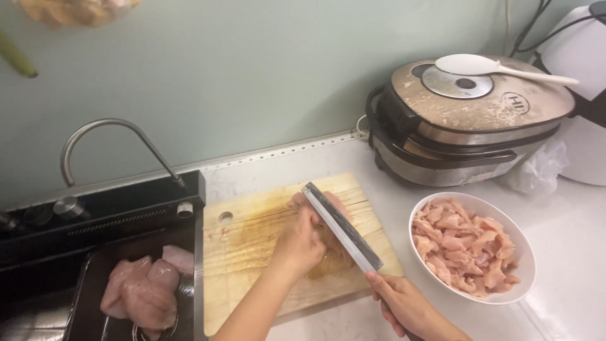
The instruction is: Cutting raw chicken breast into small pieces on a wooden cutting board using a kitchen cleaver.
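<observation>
View from above a kitchen surface, pale and speckled. One wooden cutting board lies in the middle, its long side running left to right. Two hands work over it. The left hand is curled, fingers pressed down on one piece of raw meat near the board's right half; most of that piece is hidden under the hand. The right hand is wrapped tightly around the handle of one cleaver, at the board's lower right corner. The cleaver's long axis runs on a diagonal, from the handle at lower right up to the blade tip at upper left, with the spine facing up and the blade just beside the left hand's knuckles.

To the right of the board stands one white bowl filled with many cut strips of pale pink meat. Behind it sits one metal rice cooker with one white paddle lying on its lid. At left, a dark sink with one curved tap holds whole raw meat pieces; their exact count is unclear.
</observation>
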